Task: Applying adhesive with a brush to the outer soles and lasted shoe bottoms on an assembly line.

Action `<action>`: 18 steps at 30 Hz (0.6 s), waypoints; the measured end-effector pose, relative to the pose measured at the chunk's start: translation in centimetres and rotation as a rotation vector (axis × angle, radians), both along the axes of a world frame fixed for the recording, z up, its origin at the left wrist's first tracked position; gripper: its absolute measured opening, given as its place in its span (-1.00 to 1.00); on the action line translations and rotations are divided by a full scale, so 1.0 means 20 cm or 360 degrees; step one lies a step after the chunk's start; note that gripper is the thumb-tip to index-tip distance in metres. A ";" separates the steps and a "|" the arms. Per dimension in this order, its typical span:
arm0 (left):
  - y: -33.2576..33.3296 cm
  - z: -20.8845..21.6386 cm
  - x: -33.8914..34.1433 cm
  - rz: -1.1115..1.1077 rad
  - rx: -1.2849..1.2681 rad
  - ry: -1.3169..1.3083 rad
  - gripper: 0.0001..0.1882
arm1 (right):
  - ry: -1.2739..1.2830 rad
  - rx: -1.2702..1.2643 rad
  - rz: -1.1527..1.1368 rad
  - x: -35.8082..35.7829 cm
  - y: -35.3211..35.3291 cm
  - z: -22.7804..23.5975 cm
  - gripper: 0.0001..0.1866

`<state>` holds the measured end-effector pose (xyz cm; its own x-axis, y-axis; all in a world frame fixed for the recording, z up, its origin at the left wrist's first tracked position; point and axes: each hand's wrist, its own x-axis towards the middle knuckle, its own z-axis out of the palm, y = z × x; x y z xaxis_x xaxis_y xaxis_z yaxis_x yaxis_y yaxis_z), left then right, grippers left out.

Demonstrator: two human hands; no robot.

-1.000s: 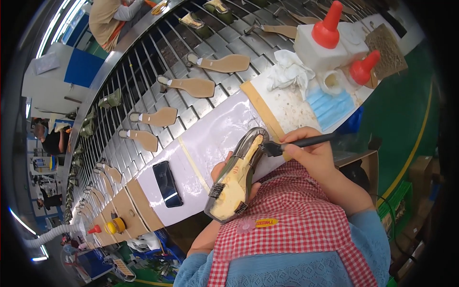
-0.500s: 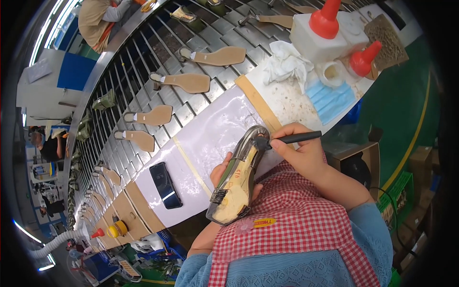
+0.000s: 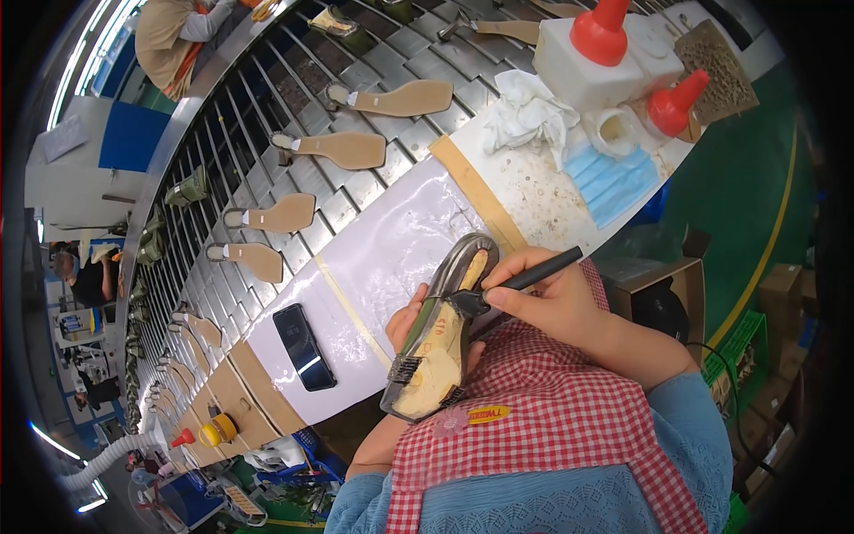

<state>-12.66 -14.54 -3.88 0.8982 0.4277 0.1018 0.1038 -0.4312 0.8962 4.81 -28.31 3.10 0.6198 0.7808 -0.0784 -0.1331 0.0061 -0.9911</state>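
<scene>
Red-checked apron (image 3: pixel 551 400), blue sleeves (image 3: pixel 694 427)

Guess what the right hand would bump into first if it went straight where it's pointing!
Probably the shoe in the left hand; the right hand holds a brush that seems to touch it.

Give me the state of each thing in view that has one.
Left hand, holding shoe
Right hand, gripping brush
Shoe, underside up
Brush, head at shoe's underside
Phone, face up
Wipe, crumpled
Mask, lying flat
Jar, open
Carton, open
</scene>
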 end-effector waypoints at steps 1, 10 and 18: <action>0.00 0.00 0.00 0.0019 -0.0065 0.0029 -0.01 | 0.0166 0.0053 -0.0024 0.00 0.01 0.00 -0.87; 0.00 0.06 0.04 0.0121 -0.0075 -0.0153 -0.05 | -0.0276 -0.0010 -0.0038 0.01 0.00 0.03 -0.87; 0.22 0.14 0.12 0.0400 -0.1335 -0.0616 -0.42 | 0.0355 0.0352 -0.0402 0.10 -0.05 0.13 -0.86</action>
<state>-10.28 -10.15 -1.04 0.7385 0.6720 -0.0548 -0.2625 0.3615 0.8947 6.76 -29.23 5.68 0.7811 0.6193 -0.0796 -0.3116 0.2761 -0.9092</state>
